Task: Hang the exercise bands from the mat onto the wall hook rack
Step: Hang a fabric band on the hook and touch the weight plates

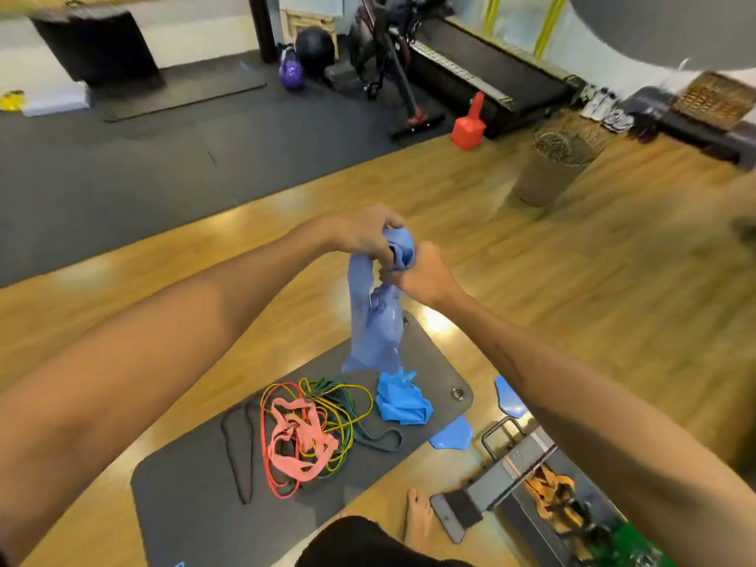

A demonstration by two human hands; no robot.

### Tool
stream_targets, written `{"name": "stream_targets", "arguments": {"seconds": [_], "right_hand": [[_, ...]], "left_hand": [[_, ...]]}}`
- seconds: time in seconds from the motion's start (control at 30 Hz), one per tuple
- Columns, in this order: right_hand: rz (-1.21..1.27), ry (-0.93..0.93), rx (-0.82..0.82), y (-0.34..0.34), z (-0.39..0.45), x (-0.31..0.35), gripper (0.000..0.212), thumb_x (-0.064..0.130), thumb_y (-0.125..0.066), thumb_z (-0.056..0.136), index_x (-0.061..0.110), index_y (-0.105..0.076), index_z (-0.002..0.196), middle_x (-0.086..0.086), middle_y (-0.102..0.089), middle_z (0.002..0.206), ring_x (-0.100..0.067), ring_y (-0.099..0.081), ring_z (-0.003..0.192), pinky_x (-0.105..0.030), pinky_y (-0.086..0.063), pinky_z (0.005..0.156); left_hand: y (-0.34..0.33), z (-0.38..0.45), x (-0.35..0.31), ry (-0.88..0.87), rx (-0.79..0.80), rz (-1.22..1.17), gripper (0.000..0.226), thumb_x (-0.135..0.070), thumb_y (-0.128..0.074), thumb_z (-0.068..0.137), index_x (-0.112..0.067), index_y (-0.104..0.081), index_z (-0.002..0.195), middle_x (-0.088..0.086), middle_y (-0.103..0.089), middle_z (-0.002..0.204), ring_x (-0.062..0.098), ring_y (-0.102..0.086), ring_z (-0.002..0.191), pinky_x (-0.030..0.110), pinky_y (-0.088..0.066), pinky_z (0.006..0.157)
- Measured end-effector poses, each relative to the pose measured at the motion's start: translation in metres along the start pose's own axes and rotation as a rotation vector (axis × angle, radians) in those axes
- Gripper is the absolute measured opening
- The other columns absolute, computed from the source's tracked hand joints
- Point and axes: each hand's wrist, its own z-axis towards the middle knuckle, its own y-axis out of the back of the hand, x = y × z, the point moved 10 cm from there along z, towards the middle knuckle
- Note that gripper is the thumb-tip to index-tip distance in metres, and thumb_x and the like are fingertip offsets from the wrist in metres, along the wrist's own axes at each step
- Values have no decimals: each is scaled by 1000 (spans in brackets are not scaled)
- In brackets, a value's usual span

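Both hands hold a lavender-blue flat exercise band (374,321) above the grey mat (196,484). My left hand (360,235) pinches its bunched top from the left; my right hand (421,272) grips it from the right, just below. The band's tail hangs down toward the mat. On the mat lie a crumpled bright blue band (403,403), a tangle of pink (302,439), red, yellow and green loop bands, a dark grey band (378,437) and a black loop (239,448). No wall hook rack is in view.
A grey metal rack or bench (511,472) with orange straps (550,493) lies at the lower right, beside blue pads (452,435). My bare foot (419,515) rests near the mat. Farther off stand a wicker basket (550,165), a red container (468,124), a treadmill (482,63) and a purple kettlebell (291,71).
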Motion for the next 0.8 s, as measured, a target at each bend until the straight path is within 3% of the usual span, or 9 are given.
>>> {"name": "stream_targets", "arguments": {"seconds": [0.1, 0.17, 0.27, 0.37, 0.5, 0.6, 0.67, 0.73, 0.8], "right_hand": [[-33, 69, -133, 21, -18, 29, 17, 14, -64, 60, 18, -49, 54, 7, -37, 51, -3, -32, 47, -22, -27, 46], [-147, 77, -160, 36, -27, 33, 15, 18, -64, 59, 11, -50, 55, -2, -41, 51, -7, -33, 51, -24, -27, 48], [-309, 1, -94, 46, -42, 24, 21, 8, -70, 68, 2, -51, 62, -20, -50, 57, -25, -39, 55, -31, -27, 51], [-433, -66, 88, 33, -54, 17, 25, 20, -73, 66, 5, -54, 74, -6, -46, 64, -21, -40, 61, -30, -30, 56], [-119, -21, 181, 15, -58, 49, 43, 22, -80, 66, 11, -62, 103, -16, -69, 94, -15, -61, 81, -35, -52, 74], [27, -6, 146, 26, -62, 71, 21, 7, -78, 75, 9, -66, 92, -6, -70, 83, -9, -64, 73, -26, -53, 70], [9, -33, 98, 43, -67, 61, 21, 2, -74, 77, 12, -58, 69, 1, -51, 61, -5, -45, 51, -21, -37, 53], [-67, -48, 91, 62, -77, 42, 36, 0, -73, 74, 11, -41, 61, 2, -33, 58, -9, -28, 51, -27, -22, 51], [-174, -60, 119, 81, -91, 22, 37, 2, -74, 72, 12, -39, 61, 0, -31, 60, -12, -26, 54, -28, -20, 52]], "left_hand": [[20, -27, 25, 60, 44, 369, 16, -4, -69, 66, -13, -56, 70, 4, -51, 66, 20, -46, 63, 27, -31, 51], [34, -45, 51, 145, 46, 457, 20, -6, -67, 70, -18, -53, 63, 4, -53, 64, 23, -49, 66, 27, -32, 51], [43, -59, 52, 139, 7, 335, 24, -12, -68, 70, -19, -48, 58, -1, -46, 59, 18, -46, 62, 26, -30, 50], [37, -60, 14, 25, 3, 27, 7, -7, -67, 66, -11, -61, 67, 0, -56, 60, 6, -53, 54, 23, -43, 58], [30, -47, -36, -74, 18, -48, 13, -14, -66, 55, -9, -58, 64, 0, -50, 58, 12, -47, 57, 30, -39, 57], [20, -37, -59, -60, 45, -24, 16, -8, -68, 58, -8, -57, 68, 5, -46, 62, 16, -42, 60, 29, -33, 54], [7, -33, -63, -31, 112, 106, 13, -2, -69, 65, -9, -60, 72, 2, -49, 63, 12, -42, 56, 24, -33, 49], [-11, -34, -50, 58, 213, 449, 13, -5, -68, 69, -13, -58, 73, 1, -50, 65, 15, -44, 59, 25, -30, 48], [-25, -39, -29, 161, 288, 699, 17, -9, -66, 72, -16, -52, 65, 0, -49, 62, 21, -48, 67, 26, -31, 49]]}}
